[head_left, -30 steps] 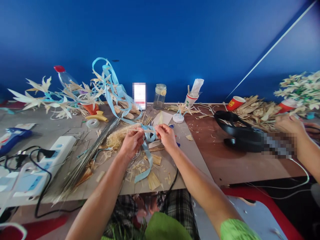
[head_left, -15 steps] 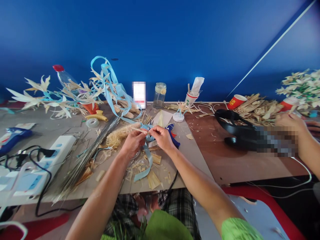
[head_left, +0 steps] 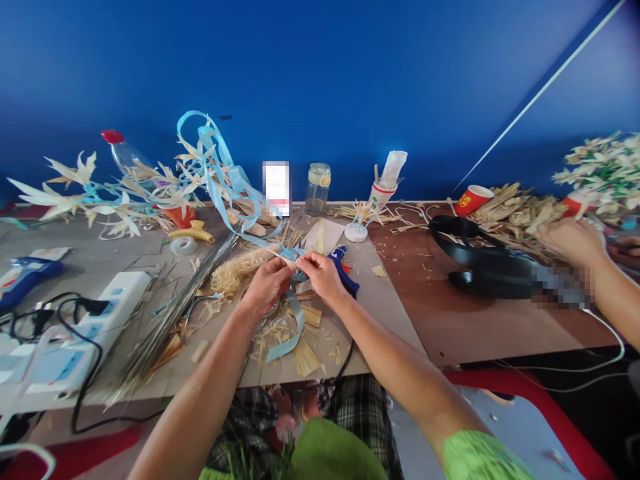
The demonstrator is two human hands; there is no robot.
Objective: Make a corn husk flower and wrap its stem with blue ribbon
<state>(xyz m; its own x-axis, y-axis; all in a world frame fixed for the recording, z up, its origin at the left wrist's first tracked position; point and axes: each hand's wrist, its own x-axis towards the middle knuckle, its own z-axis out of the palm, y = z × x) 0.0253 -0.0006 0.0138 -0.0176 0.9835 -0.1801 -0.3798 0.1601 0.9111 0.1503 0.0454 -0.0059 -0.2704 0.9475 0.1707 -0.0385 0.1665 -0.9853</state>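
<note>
My left hand [head_left: 267, 285] and my right hand [head_left: 320, 275] meet over the middle of the table [head_left: 410, 307], fingers pinched on a thin straw stem [head_left: 280, 252] with light blue ribbon [head_left: 295, 317] wound about it. The ribbon's loose end hangs down between my wrists, and another length runs up left to a tangle of blue ribbon loops [head_left: 210, 150]. A bundle of pale husk fibres [head_left: 235, 269] lies just left of my left hand. A blue glue gun [head_left: 344, 272] lies right beside my right hand.
Husk flowers [head_left: 90, 193], a red-capped bottle [head_left: 120, 152], tape roll [head_left: 183, 245], wire rods [head_left: 170, 320] and a white power strip [head_left: 75, 333] fill the left. A glass jar [head_left: 318, 190] and paper cups [head_left: 383, 195] stand at the back. Another person's hand [head_left: 575, 243] works right, near a black bag [head_left: 480, 263].
My hands have drawn closer together and slid slightly left on the stem, the ribbon turning with them. The other person's hand on the right has shifted a little left and up.
</note>
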